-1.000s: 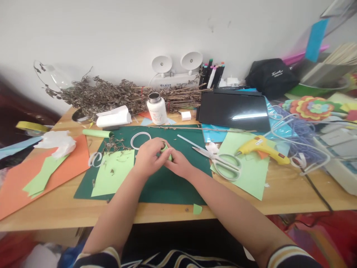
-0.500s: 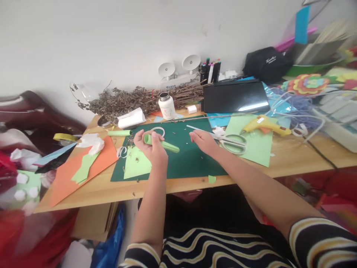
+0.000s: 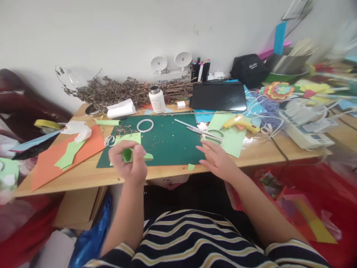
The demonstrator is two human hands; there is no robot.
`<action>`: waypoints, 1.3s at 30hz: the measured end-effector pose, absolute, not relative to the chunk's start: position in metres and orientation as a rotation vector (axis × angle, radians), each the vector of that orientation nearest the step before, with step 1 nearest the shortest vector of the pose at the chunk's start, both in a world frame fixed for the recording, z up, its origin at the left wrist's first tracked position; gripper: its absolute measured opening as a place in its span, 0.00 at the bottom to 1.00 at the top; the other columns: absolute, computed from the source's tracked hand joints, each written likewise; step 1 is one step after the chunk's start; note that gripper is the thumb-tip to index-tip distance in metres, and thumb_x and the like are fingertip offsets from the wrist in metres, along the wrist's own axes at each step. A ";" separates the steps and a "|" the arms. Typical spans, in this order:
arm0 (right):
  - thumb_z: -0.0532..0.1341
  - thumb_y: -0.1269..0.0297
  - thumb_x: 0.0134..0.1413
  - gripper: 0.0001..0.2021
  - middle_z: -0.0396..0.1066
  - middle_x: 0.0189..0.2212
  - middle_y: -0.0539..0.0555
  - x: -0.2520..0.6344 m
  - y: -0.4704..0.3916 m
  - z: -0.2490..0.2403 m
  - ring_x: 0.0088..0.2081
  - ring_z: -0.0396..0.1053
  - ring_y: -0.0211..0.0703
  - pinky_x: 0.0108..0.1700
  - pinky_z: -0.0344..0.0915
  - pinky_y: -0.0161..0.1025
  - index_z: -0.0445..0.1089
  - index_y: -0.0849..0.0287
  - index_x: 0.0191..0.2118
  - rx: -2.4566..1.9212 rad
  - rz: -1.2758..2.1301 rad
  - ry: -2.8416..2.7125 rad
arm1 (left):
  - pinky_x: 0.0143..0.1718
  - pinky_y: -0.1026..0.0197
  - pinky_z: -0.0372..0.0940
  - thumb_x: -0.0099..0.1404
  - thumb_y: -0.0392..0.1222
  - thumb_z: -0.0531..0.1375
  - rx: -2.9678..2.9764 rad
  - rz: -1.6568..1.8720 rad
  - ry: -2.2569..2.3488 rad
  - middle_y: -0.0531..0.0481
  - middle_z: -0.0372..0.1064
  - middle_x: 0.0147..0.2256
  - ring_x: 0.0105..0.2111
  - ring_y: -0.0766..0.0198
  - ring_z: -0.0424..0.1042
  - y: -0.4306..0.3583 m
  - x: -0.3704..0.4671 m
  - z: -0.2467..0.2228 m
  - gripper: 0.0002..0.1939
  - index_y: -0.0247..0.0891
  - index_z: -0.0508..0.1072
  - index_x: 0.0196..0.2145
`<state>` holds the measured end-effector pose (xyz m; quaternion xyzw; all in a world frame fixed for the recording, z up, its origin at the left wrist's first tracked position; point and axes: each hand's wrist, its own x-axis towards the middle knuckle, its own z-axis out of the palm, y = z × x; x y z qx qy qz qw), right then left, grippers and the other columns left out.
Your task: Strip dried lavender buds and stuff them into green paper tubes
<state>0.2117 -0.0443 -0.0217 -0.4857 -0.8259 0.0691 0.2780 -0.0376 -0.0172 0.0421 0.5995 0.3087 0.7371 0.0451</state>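
2 hands (image 3: 134,167), 2 grn rolls (image 3: 127,155), 1 pr scissors (image 3: 205,132), 1 glue gun (image 3: 242,123), 1 btl (image 3: 157,102), 2 lamps (image 3: 158,64)

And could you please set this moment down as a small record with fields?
Left hand: closed around a rolled green paper tube
Right hand: open, nothing visibly held, near the scissors
On green mat: white ring, dry plant bits
Behind mat: uncapped white bottle, dried plant bundle
Right of mat: yellow glue gun, partly over light green paper
Left of mat: orange sheet

bottle (image 3: 157,101) behind mat (image 3: 175,143), glue gun (image 3: 242,124) right of scissors (image 3: 205,132)
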 end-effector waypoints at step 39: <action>0.52 0.64 0.51 0.19 0.74 0.26 0.56 0.305 -0.058 -0.102 0.24 0.69 0.41 0.28 0.60 0.36 0.69 0.61 0.47 -1.250 -0.944 -1.988 | 0.33 0.59 0.61 0.58 0.40 0.55 2.624 0.309 1.166 0.49 0.70 0.32 0.34 0.60 0.68 0.075 -0.031 -0.010 0.06 0.39 0.69 0.35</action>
